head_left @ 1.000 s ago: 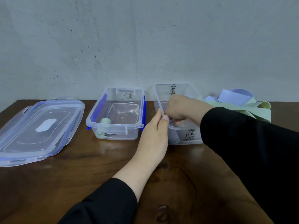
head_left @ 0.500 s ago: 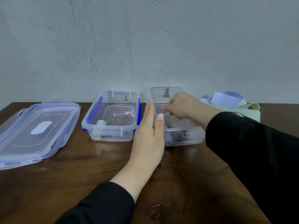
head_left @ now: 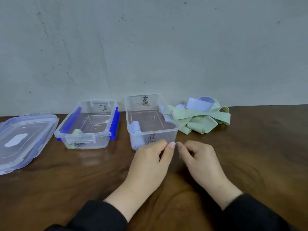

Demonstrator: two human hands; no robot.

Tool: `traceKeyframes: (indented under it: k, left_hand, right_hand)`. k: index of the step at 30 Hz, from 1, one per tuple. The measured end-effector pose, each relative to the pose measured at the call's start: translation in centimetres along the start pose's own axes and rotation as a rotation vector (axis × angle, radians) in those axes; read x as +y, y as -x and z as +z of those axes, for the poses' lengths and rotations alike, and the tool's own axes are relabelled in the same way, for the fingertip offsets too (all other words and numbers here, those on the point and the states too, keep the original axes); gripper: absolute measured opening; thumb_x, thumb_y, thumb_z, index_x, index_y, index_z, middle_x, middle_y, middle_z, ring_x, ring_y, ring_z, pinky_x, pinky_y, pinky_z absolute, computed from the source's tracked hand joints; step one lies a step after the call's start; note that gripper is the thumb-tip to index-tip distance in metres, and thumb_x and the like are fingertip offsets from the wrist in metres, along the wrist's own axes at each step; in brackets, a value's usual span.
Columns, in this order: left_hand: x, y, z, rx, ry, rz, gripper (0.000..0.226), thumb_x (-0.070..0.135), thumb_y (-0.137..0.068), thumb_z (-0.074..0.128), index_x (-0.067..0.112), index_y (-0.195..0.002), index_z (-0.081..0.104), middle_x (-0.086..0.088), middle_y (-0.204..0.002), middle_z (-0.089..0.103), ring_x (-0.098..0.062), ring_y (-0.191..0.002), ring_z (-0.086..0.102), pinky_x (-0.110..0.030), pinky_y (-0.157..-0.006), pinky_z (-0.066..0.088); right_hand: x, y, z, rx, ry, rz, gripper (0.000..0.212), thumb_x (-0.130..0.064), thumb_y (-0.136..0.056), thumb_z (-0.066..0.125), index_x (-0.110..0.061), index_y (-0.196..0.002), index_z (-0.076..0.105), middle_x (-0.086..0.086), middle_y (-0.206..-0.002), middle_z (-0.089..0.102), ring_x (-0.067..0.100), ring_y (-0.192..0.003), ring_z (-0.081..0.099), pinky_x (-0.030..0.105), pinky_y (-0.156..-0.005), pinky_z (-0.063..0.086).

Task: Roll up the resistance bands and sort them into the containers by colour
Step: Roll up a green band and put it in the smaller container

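Observation:
Two clear plastic containers stand on the wooden table. The right container point(head_left: 150, 97) holds one rolled pale blue band point(head_left: 137, 130) at its near left corner. The left container point(head_left: 86, 136), with blue side clips, holds a rolled pale green band point(head_left: 77, 131). A loose heap of green bands point(head_left: 198, 121) with a blue band point(head_left: 200, 103) on top lies right of the containers. My left hand point(head_left: 150, 165) and my right hand point(head_left: 202, 161) rest on the table just in front of the right container, fingers loosely curled, nothing in either.
A clear lid with a blue rim point(head_left: 21, 140) lies at the far left. A grey wall point(head_left: 150, 47) runs close behind the containers and the heap. Dark sleeves cover both forearms at the bottom edge.
My right hand has come out of the right container, leaving the blue roll inside. My left hand has let go of that container's side. Both hands drew back onto the table.

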State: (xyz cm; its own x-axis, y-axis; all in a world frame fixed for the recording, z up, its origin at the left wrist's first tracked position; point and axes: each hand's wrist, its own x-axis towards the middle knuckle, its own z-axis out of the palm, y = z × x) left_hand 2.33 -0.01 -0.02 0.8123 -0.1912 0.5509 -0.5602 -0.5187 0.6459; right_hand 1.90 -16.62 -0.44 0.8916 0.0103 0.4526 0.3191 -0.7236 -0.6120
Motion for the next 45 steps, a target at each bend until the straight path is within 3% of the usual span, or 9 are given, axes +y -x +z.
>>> traceKeyframes:
  k: [5, 12, 15, 18, 24, 28, 33, 38, 45]
  left_hand:
    - [0.6, -0.1, 2.4, -0.201, -0.225, -0.091, 0.049, 0.052, -0.097, 0.042, 0.017, -0.065, 0.051, 0.0, -0.058, 0.052, -0.015, -0.059, 0.052, -0.029, -0.056, 0.041]
    - [0.7, -0.5, 2.7, -0.215, -0.271, -0.206, 0.044, 0.054, -0.095, 0.043, 0.021, -0.07, 0.06, 0.001, -0.061, 0.06, -0.01, -0.06, 0.055, -0.023, -0.054, 0.039]
    - [0.9, -0.5, 2.7, -0.225, -0.278, -0.215, 0.044, 0.055, -0.094, 0.042, 0.022, -0.071, 0.061, 0.001, -0.062, 0.061, -0.011, -0.061, 0.056, -0.027, -0.058, 0.044]
    - [0.9, -0.6, 2.7, -0.231, -0.274, -0.225, 0.045, 0.055, -0.094, 0.043, 0.021, -0.071, 0.061, 0.0, -0.063, 0.061, -0.012, -0.062, 0.056, -0.031, -0.06, 0.046]
    - [0.9, -0.5, 2.6, -0.24, -0.243, -0.23, 0.043, 0.056, -0.092, 0.042, 0.023, -0.072, 0.06, 0.0, -0.064, 0.061, -0.013, -0.063, 0.058, -0.038, -0.063, 0.05]
    - [1.4, 0.1, 2.5, -0.208, -0.232, -0.136, 0.019, 0.05, -0.094, 0.047, 0.042, -0.102, 0.062, 0.019, -0.076, 0.06, 0.001, -0.072, 0.056, -0.021, -0.065, 0.046]
    - [3.0, 0.4, 3.4, -0.124, -0.193, 0.002, 0.056, 0.048, -0.093, 0.051, 0.041, -0.146, 0.032, 0.024, -0.118, 0.05, 0.002, -0.108, 0.052, -0.027, -0.09, 0.049]
    - [4.9, 0.5, 4.8, -0.065, -0.088, -0.032, 0.075, 0.052, -0.092, 0.053, 0.041, -0.152, 0.009, 0.017, -0.154, 0.027, -0.003, -0.139, 0.031, -0.037, -0.112, 0.035]
    - [7.6, -0.1, 4.3, 0.067, 0.192, -0.093, 0.073, 0.039, -0.089, 0.063, 0.043, -0.15, 0.022, 0.022, -0.147, 0.041, 0.003, -0.136, 0.035, -0.034, -0.111, 0.038]
  right_hand:
    - [6.9, -2.7, -3.5, 0.159, 0.056, 0.29, 0.012, -0.033, -0.095, 0.056, -0.025, -0.095, 0.066, -0.006, -0.091, 0.065, 0.016, -0.087, 0.061, 0.036, -0.08, 0.051]
    - [13.0, -6.3, -6.2, 0.018, 0.333, 0.451, 0.04, -0.024, -0.098, 0.041, -0.025, -0.137, 0.053, -0.002, -0.157, 0.028, 0.03, -0.133, 0.033, 0.047, -0.106, 0.036]
    - [13.7, -7.3, -6.4, -0.084, 0.452, 0.422, 0.041, -0.021, -0.099, 0.035, -0.025, -0.137, 0.048, -0.005, -0.157, 0.027, 0.032, -0.125, 0.036, 0.045, -0.094, 0.037]
    - [13.5, -7.7, -6.6, 0.136, 0.36, 0.365, 0.02, -0.016, -0.098, 0.035, -0.017, -0.108, 0.053, -0.003, -0.134, 0.051, 0.032, -0.109, 0.041, 0.042, -0.081, 0.035]
    - [11.2, -7.3, -7.3, 0.542, 0.179, -0.047, 0.037, -0.008, -0.1, 0.042, -0.009, -0.135, 0.055, 0.004, -0.139, 0.055, 0.025, -0.129, 0.045, 0.046, -0.105, 0.039]
    - [8.7, -6.0, -6.8, 0.516, 0.015, -0.259, 0.039, 0.0, -0.098, 0.044, -0.004, -0.135, 0.055, 0.003, -0.138, 0.053, 0.02, -0.126, 0.052, 0.042, -0.101, 0.047]
    - [5.7, -4.1, -5.7, 0.552, 0.066, -0.378, 0.032, 0.002, -0.093, 0.059, 0.003, -0.125, 0.059, 0.014, -0.131, 0.057, 0.023, -0.124, 0.054, 0.041, -0.1, 0.05]
    - [3.7, -2.1, -5.3, 0.564, 0.078, -0.476, 0.04, 0.007, -0.095, 0.05, 0.005, -0.134, 0.049, 0.016, -0.14, 0.046, 0.031, -0.134, 0.045, 0.044, -0.11, 0.04]
    - [1.8, 0.2, -4.7, 0.516, -0.004, -0.62, 0.031, 0.005, -0.098, 0.04, 0.008, -0.126, 0.052, 0.021, -0.138, 0.049, 0.03, -0.133, 0.047, 0.043, -0.11, 0.04]
